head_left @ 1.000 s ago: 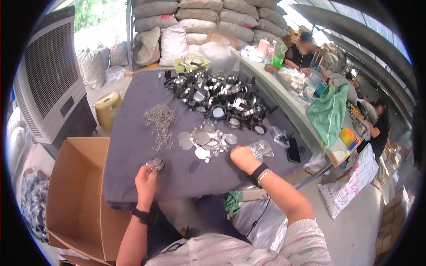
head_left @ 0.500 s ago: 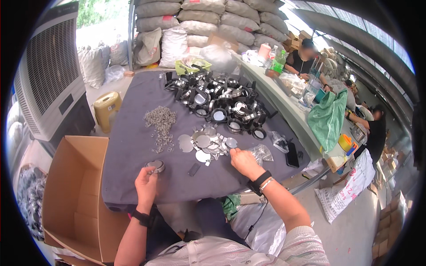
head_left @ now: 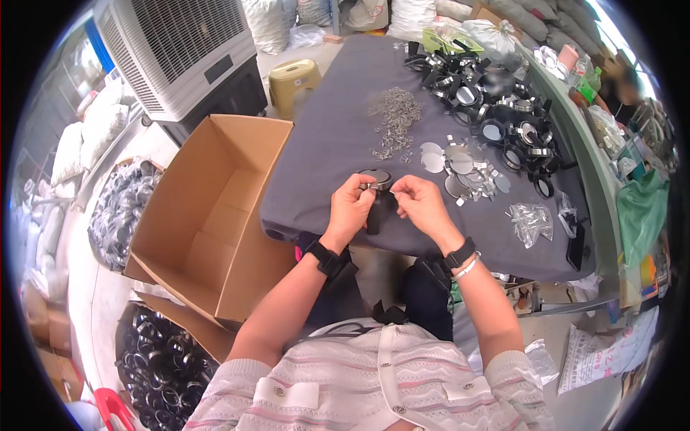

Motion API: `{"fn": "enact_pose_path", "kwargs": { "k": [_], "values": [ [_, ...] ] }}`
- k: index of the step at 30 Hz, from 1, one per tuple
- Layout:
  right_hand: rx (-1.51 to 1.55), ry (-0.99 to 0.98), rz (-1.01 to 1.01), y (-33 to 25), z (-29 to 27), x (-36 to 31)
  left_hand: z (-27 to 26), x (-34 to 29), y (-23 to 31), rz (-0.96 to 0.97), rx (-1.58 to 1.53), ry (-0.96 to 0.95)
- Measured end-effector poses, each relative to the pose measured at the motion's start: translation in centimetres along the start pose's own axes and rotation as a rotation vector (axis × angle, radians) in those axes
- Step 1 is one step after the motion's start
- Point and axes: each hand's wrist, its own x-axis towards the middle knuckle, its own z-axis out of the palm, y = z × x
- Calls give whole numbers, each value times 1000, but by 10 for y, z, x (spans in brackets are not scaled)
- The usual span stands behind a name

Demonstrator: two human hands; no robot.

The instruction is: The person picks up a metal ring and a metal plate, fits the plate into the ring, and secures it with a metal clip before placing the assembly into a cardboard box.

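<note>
My left hand (head_left: 351, 207) grips a round black-and-silver ring-shaped part (head_left: 376, 174) between thumb and fingers, near the table's front edge. Right beside it my right hand (head_left: 425, 207) is pinched closed at the part's edge; whatever its fingertips hold is too small to name. Below the round part shows a black strip (head_left: 373, 218), and I cannot tell whether the two are joined. Beyond the hands lie a heap of small shiny clips (head_left: 397, 118) and a spread of flat silver discs (head_left: 460, 165).
A pile of black ring-shaped parts (head_left: 494, 131) covers the table's far right. Clear plastic bags (head_left: 532, 224) and a black phone (head_left: 576, 248) lie at the right edge. An open cardboard box (head_left: 215, 208) stands left of the table, near a beige bin (head_left: 293, 86) and an air cooler (head_left: 180, 54).
My right hand has left the silver discs and come over to my left hand. The round part is now between both hands. The view has swung to the left and downward.
</note>
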Motion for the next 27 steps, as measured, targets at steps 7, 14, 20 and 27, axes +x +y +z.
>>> {"fn": "enact_pose_path", "kwargs": {
  "k": [7,14,20,27],
  "values": [
    [55,-8,8,10,21,8,-8,-3,-1,3,50,-7],
    [-9,-18,-21,2,20,7,-11,-2,-3,-16,28,-30],
    [8,-30,-8,4,17,9,-10,0,-5,-17,36,-37],
    [177,47,-48,9,18,8,-8,-2,-2,-27,6,-47]
  ]
}}
